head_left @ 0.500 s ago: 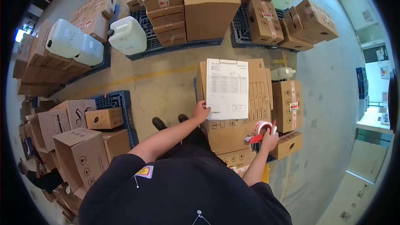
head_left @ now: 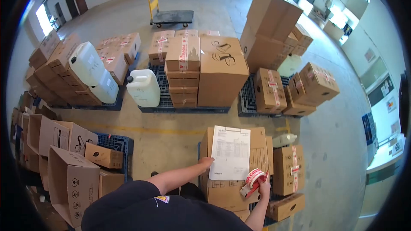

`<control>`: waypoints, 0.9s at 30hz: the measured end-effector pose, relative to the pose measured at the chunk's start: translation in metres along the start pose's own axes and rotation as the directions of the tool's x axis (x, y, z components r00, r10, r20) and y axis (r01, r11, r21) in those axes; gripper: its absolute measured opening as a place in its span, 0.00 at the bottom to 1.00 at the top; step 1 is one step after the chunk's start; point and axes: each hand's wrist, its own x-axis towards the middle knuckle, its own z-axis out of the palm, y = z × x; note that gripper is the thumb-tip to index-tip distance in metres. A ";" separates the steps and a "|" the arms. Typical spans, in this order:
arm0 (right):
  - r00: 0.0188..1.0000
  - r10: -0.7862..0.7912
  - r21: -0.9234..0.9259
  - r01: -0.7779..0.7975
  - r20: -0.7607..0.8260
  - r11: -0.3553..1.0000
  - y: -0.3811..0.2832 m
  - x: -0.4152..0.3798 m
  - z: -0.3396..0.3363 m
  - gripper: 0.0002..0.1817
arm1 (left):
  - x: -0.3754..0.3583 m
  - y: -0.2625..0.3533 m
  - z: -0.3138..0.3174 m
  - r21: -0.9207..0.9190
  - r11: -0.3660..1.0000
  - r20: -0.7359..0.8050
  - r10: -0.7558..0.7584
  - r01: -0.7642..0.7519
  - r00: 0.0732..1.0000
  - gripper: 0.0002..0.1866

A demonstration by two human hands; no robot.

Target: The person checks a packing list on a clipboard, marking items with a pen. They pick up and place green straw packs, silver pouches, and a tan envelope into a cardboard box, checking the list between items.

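My left hand [head_left: 206, 163] is closed on the left edge of a clipboard [head_left: 231, 154] that carries a printed packing list. The clipboard lies over the top of a large cardboard box [head_left: 259, 145]. Near the front right of that box, my right hand [head_left: 264, 187] is wrapped around a red tape dispenser [head_left: 253, 184] loaded with white and red printed tape. A slim red thing, perhaps a pen, sticks up beside those fingers. Its lower part is hidden.
Taped boxes [head_left: 287, 171] and a pale jug [head_left: 284, 140] stand right of the large box. Ahead are loaded pallets [head_left: 184, 109] and a white jerrycan [head_left: 144, 87]. Open cartons [head_left: 72, 184] sit at left. A yellow-handled platform trolley [head_left: 173, 16] stands farther back.
My view has tilted up, bringing the trolley and far hall into sight. Both hands keep their holds; the dispenser is turned so its printed tape faces me more.
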 end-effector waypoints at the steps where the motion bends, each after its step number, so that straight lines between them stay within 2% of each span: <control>1: 0.996 -0.087 -0.018 0.088 0.037 0.996 -0.009 0.007 0.008 0.19 | -0.012 0.012 -0.002 0.008 0.999 0.019 -0.036 0.036 0.999 0.16; 2: 0.993 -0.105 -0.017 0.106 0.047 0.994 -0.016 0.015 0.015 0.19 | -0.024 0.023 -0.002 0.013 0.997 0.040 -0.075 0.074 0.996 0.17; 3: 0.988 -0.129 -0.171 0.141 0.079 0.975 -0.020 0.026 0.022 0.19 | -0.030 0.027 -0.002 -0.004 0.998 0.029 -0.069 0.069 0.997 0.17; 4: 0.982 -0.150 -0.322 0.179 0.114 0.929 -0.025 0.038 0.029 0.19 | -0.036 0.030 -0.002 -0.072 0.996 0.079 -0.038 0.044 0.996 0.18; 5: 0.958 -0.237 -0.461 0.284 0.159 0.841 -0.026 0.050 0.036 0.21 | -0.040 0.035 -0.004 -0.143 0.990 0.122 0.000 0.017 0.993 0.20; 6: 0.950 -0.256 -0.470 0.311 0.177 0.826 -0.036 0.048 0.039 0.21 | -0.045 0.041 -0.005 -0.171 0.985 0.106 0.004 0.014 0.994 0.20; 8: 0.958 -0.211 -0.485 0.282 0.196 0.828 -0.080 0.017 0.046 0.22 | -0.055 0.060 -0.007 0.112 0.991 0.215 0.050 -0.076 0.975 0.24; 9: 0.947 -0.228 -0.518 0.316 0.227 0.795 -0.088 0.016 0.053 0.20 | -0.064 0.070 -0.010 0.062 0.996 0.185 0.058 -0.071 0.981 0.24; 11: 0.912 -0.258 -0.578 0.402 0.318 0.710 -0.078 0.015 0.068 0.19 | -0.085 0.079 -0.018 -0.303 0.945 0.325 0.222 -0.121 0.919 0.27; 12: 0.894 -0.307 -0.293 0.405 0.325 0.866 -0.065 0.012 0.080 0.18 | -0.069 0.073 -0.024 -0.358 0.928 0.272 0.209 -0.103 0.939 0.27; 13: 0.884 -0.330 0.008 0.347 0.330 0.938 -0.059 0.009 0.086 0.16 | -0.042 0.059 -0.028 -0.094 0.960 0.299 0.281 -0.265 0.912 0.28; 14: 0.856 -0.330 -0.039 0.375 0.399 0.926 -0.068 0.002 0.090 0.16 | -0.029 0.045 -0.030 0.175 0.899 0.346 0.325 -0.401 0.880 0.29; 16: 0.894 0.012 -0.216 0.095 0.447 0.972 -0.098 -0.026 0.090 0.11 | -0.057 0.053 -0.063 0.096 0.964 0.340 0.204 -0.250 0.918 0.30; 17: 0.878 0.006 -0.085 0.039 0.478 0.996 -0.113 -0.044 0.099 0.11 | -0.069 0.056 -0.091 0.124 0.955 0.270 0.231 -0.271 0.935 0.29; 18: 0.862 0.001 -0.129 0.075 0.506 0.989 -0.119 -0.046 0.107 0.11 | -0.076 0.056 -0.115 0.164 0.941 0.201 0.261 -0.295 0.944 0.29; 20: 0.842 -0.070 -0.105 0.149 0.535 0.983 -0.131 -0.047 0.128 0.13 | -0.062 0.012 -0.151 -0.050 0.874 -0.089 0.478 -0.483 0.874 0.27; 21: 0.831 -0.158 -0.088 0.241 0.533 0.967 -0.130 -0.040 0.146 0.15 | -0.065 -0.003 -0.184 -0.075 0.873 -0.169 0.465 -0.482 0.869 0.25; 22: 0.817 -0.159 -0.107 0.260 0.555 0.960 -0.146 -0.049 0.157 0.15 | -0.108 0.001 -0.222 -0.176 0.906 -0.271 0.332 -0.386 0.903 0.24; 23: 0.807 -0.187 -0.233 0.370 0.560 0.899 -0.170 -0.065 0.174 0.16 | -0.121 -0.016 -0.254 -0.174 0.872 -0.414 0.357 -0.457 0.838 0.23; 24: 0.792 -0.215 -0.347 0.470 0.572 0.812 -0.188 -0.076 0.191 0.16 | -0.148 -0.027 -0.287 -0.124 0.889 -0.524 0.319 -0.441 0.790 0.22; 25: 0.761 -0.219 -0.357 0.512 0.611 0.781 -0.196 -0.071 0.212 0.17 | -0.190 -0.027 -0.322 -0.052 0.946 -0.569 0.234 -0.319 0.788 0.21; 26: 0.738 -0.217 -0.362 0.537 0.639 0.762 -0.199 -0.054 0.238 0.17 | -0.204 -0.049 -0.350 -0.020 0.957 -0.623 0.214 -0.289 0.752 0.24; 27: 0.658 -0.281 -0.282 0.614 0.699 0.738 -0.196 -0.029 0.271 0.18 | -0.225 -0.066 -0.373 0.034 0.949 -0.714 0.242 -0.313 0.657 0.23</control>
